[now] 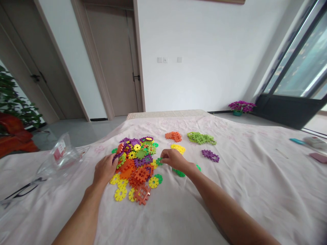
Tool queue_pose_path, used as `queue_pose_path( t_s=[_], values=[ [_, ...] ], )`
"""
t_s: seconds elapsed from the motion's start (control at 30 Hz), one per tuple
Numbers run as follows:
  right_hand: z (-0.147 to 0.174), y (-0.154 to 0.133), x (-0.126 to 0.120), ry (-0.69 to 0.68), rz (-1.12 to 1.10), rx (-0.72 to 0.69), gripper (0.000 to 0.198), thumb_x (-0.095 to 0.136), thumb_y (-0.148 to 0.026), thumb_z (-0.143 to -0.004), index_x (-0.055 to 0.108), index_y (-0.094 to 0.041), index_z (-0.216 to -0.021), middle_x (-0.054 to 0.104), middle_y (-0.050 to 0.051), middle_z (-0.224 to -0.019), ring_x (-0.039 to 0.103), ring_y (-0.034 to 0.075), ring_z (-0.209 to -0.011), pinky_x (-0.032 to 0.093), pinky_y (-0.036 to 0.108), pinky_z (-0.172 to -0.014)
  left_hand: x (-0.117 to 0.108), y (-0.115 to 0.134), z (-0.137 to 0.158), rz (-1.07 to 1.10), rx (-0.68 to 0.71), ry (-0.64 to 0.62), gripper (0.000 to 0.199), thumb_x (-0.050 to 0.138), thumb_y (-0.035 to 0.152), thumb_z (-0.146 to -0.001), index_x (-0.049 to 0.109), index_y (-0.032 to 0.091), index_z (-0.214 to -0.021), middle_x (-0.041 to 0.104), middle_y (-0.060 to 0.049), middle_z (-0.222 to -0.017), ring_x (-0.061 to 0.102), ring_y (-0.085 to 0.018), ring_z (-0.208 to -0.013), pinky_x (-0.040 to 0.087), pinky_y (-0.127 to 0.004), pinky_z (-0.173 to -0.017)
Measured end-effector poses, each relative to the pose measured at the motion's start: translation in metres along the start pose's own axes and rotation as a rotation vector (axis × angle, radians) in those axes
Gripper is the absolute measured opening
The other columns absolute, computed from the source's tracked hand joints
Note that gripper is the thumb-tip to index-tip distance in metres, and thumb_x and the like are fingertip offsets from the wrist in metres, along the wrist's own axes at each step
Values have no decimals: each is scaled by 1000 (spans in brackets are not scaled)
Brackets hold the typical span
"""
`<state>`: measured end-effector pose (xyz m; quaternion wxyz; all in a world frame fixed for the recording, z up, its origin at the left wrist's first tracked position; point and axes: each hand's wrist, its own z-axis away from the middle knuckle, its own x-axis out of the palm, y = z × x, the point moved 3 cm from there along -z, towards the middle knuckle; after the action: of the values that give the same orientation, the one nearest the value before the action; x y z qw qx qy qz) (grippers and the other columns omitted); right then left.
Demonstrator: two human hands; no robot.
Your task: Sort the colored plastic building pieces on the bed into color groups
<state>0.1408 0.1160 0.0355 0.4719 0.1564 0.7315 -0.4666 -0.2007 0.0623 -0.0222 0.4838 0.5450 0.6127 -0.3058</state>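
Note:
A heap of colourful interlocking plastic pieces [141, 173] lies on the cloth, mixing orange and purple notched squares with yellow and green slotted discs. My left hand [104, 170] is at the heap's left edge, its fingers curled against a purple notched piece [118, 153]; the fingertips are partly hidden. At the heap's right side, my right hand [174, 159] pinches a green slotted disc [158, 161]. Beyond and beside that hand lie groups of one colour: orange pieces [173, 136], lime pieces [201, 138], yellow discs [178, 148], purple pieces [210, 155] and green discs [178, 173], partly covered by my right forearm.
A pale patterned cloth [255, 183] covers the surface. On the left are a clear plastic bag [60, 153] and eyeglasses [22, 191]. Small items, including a blue one [296, 141], lie far right. Behind stand doors, a white wall and a pot of magenta flowers [241, 107].

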Motion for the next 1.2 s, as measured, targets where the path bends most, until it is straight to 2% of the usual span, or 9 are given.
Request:
queue_pose_path(
  t_s=[0.17, 0.37, 0.47, 0.53, 0.67, 0.8, 1.0, 1.07, 1.2],
  values=[
    [0, 26, -31, -9, -118, 26, 13, 60, -23, -76, 72, -17, -80, 68, 1, -70, 59, 12, -63, 39, 21, -57, 1, -1, 0, 5, 6, 5, 44, 31, 40, -96, 58, 20, -125, 67, -8, -121, 60, -20, -113, 43, -29, -97],
    [11, 49, -59, -199, -86, 153, 18, 60, -29, -73, 73, -17, -71, 65, 0, -61, 55, 12, -55, 37, 21, -51, 1, -1, 0, -3, 19, 4, 45, 30, 40, -96, 58, 19, -125, 66, -8, -122, 60, -20, -113, 44, -30, -96],
    [12, 45, -62, -140, -6, 119, 18, 61, -29, -73, 75, -17, -72, 67, 0, -65, 56, 12, -60, 36, 22, -53, 1, -1, 0, -5, 22, 5, 45, 31, 40, -96, 58, 19, -125, 66, -8, -122, 60, -20, -113, 44, -30, -95],
    [9, 38, -55, -128, -5, 47, 16, 61, -25, -73, 75, -17, -73, 67, -1, -65, 56, 12, -61, 36, 22, -55, 1, 0, 0, -3, 21, 7, 45, 31, 40, -96, 58, 18, -125, 66, -9, -122, 61, -21, -112, 44, -30, -95],
    [2, 20, -22, -192, -40, -95, 16, 61, -18, -73, 75, -18, -81, 70, -1, -72, 59, 12, -64, 39, 21, -58, 0, 1, 1, -1, 14, 15, 45, 31, 40, -96, 58, 18, -126, 67, -9, -121, 61, -21, -112, 45, -30, -95],
    [2, -5, 6, -93, -19, -232, 19, 63, -21, -79, 75, -20, -94, 71, 3, -89, 62, 13, -74, 44, 22, -68, 0, 1, 1, 3, 18, 10, 45, 31, 39, -97, 58, 18, -126, 66, -8, -124, 61, -20, -113, 44, -31, -95],
    [12, -34, 25, -69, 40, -461, 48, 70, -25, -81, 61, -26, -128, 60, 8, -124, 57, 21, -112, 46, 30, -92, 0, 0, 1, 11, 15, 18, 45, 32, 39, -97, 58, 17, -125, 66, -9, -122, 60, -20, -113, 43, -31, -97],
    [13, -36, 29, -65, 100, -487, 43, 68, -27, -84, 61, -28, -127, 59, 7, -128, 56, 21, -115, 46, 30, -93, 1, 0, 1, 12, 10, 14, 44, 32, 38, -96, 58, 18, -126, 66, -9, -122, 60, -21, -113, 44, -31, -97],
    [12, -38, 37, -64, 201, -559, 22, 61, -32, -91, 69, -29, -111, 63, 3, -123, 60, 19, -108, 48, 28, -87, 1, -1, 0, 9, 8, 19, 44, 31, 38, -97, 58, 18, -125, 66, -9, -122, 60, -21, -113, 44, -32, -96]
  ],
)
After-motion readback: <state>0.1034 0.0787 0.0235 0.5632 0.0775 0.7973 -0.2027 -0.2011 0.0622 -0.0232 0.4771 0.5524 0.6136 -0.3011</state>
